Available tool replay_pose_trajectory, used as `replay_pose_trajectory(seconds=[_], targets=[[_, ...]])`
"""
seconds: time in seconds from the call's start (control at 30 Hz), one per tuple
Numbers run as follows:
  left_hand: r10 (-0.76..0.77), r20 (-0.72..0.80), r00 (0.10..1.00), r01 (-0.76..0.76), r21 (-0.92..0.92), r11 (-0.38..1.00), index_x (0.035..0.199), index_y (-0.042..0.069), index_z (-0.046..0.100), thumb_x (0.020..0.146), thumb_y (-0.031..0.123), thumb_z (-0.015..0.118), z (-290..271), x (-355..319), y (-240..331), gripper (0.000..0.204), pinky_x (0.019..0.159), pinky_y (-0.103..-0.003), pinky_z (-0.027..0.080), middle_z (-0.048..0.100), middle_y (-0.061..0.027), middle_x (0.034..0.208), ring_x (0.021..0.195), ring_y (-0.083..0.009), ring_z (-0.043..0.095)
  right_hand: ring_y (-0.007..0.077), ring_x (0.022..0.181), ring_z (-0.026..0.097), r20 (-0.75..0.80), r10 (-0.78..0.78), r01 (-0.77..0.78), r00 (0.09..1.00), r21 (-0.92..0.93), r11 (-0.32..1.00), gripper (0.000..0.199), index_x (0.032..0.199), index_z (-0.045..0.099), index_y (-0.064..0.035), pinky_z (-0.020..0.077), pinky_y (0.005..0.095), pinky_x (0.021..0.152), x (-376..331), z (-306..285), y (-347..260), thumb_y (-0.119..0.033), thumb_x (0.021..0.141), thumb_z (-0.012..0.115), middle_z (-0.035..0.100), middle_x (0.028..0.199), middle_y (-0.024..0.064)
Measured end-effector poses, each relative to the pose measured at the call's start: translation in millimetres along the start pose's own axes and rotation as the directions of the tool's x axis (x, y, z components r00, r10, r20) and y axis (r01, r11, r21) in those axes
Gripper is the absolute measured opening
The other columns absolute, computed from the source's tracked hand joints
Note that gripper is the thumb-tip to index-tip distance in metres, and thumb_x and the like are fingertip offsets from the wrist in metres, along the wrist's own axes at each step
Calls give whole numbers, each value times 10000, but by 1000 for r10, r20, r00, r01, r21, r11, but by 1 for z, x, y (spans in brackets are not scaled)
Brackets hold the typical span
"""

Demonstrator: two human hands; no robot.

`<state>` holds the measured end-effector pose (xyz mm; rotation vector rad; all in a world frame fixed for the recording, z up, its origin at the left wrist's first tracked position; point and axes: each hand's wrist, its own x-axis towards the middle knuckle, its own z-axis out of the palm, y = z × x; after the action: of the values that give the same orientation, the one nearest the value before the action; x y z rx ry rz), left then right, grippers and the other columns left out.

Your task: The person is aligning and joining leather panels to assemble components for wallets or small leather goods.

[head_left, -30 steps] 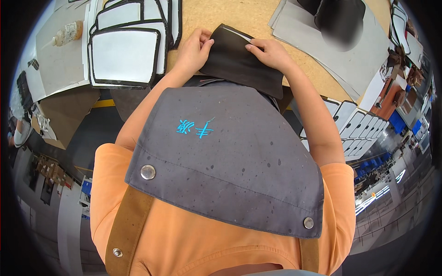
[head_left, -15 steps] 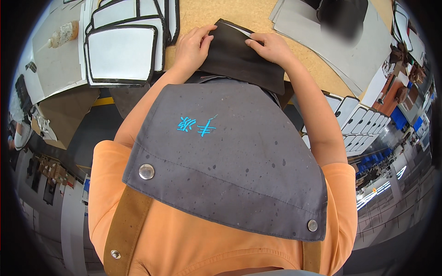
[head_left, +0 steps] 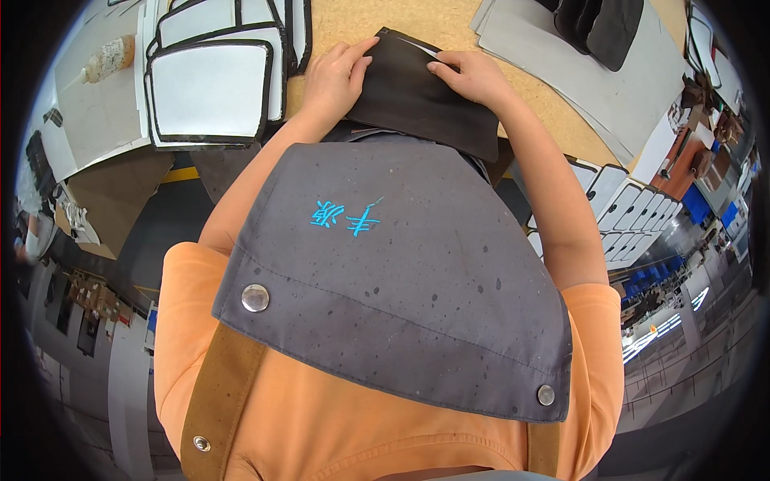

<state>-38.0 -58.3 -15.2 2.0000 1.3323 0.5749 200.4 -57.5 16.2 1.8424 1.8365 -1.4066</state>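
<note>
Barely anything shifted: bare left hand (head_left: 330, 85) and right hand (head_left: 475, 78) stayed clamped on the black, rectangular, leather-like sheet (head_left: 420, 100) at 12 o'clock, so edge handling continued.

Left of the left hand (head_left: 330, 84), black-edged white panels (head_left: 210, 92) overlap; farther out that way is a stained pale bottle (head_left: 111, 59) on a light board (head_left: 100, 108). Right of the right hand (head_left: 473, 78), grey sheets (head_left: 593, 96) lie fanned under several black pieces (head_left: 616, 36); tan tabletop (head_left: 345, 20) spreads beyond both hands
</note>
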Motion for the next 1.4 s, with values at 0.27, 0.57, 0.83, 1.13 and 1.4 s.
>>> replay_pose_trajectory(seconds=[0.27, 0.57, 0.83, 1.13, 1.4], targets=[[68, 77, 995, -91, 350, 932, 1138, 152, 602, 827, 111, 585, -6, 4, 14, 315, 700, -335, 422, 540, -44, 787, 757, -234, 554, 294, 843, 620, 4, 11, -11, 1000, -11, 1000, 360, 1023, 665, -151, 479, 383, 746, 0, -1, -3, -422, 843, 511, 666, 862, 120], [262, 354, 898, -416, 488, 767, 1204, 33, 515, 835, 147, 559, -19, 4, 21, 389, 935, -347, 355, 480, -86, 1302, 1167, -189, 465, 284, 761, 600, -71, -40, 40, 997, 10, 999, 352, 964, 659, -122, 460, 367, 686, 2, 7, 4, -420, 841, 518, 643, 790, 117], [201, 448, 871, -448, 557, 700, 1247, 15, 469, 868, 173, 515, -17, 6, 25, 413, 1027, -375, 310, 466, -95, 1320, 1194, -208, 449, 240, 679, 590, -122, -11, 33, 992, 179, 983, 338, 899, 658, -83, 442, 332, 620, -3, 11, 11, -398, 844, 551, 630, 719, 97], [199, 441, 875, -431, 524, 735, 1272, 53, 458, 880, 224, 521, -16, 8, 30, 432, 1019, -379, 315, 470, -111, 1304, 1174, -225, 463, 276, 800, 630, -143, 39, -28, 989, 77, 997, 352, 939, 681, -137, 492, 378, 690, 1, 14, 7, -437, 840, 526, 669, 821, 92], [98, 537, 838, -402, 485, 776, 1250, 21, 474, 872, 257, 536, -15, 17, 57, 449, 1037, -395, 284, 439, -124, 1325, 1213, -248, 421, 276, 778, 634, -177, 44, -49, 983, -26, 998, 309, 913, 682, -125, 492, 392, 666, 3, 13, -2, -381, 832, 529, 667, 781, 101]])
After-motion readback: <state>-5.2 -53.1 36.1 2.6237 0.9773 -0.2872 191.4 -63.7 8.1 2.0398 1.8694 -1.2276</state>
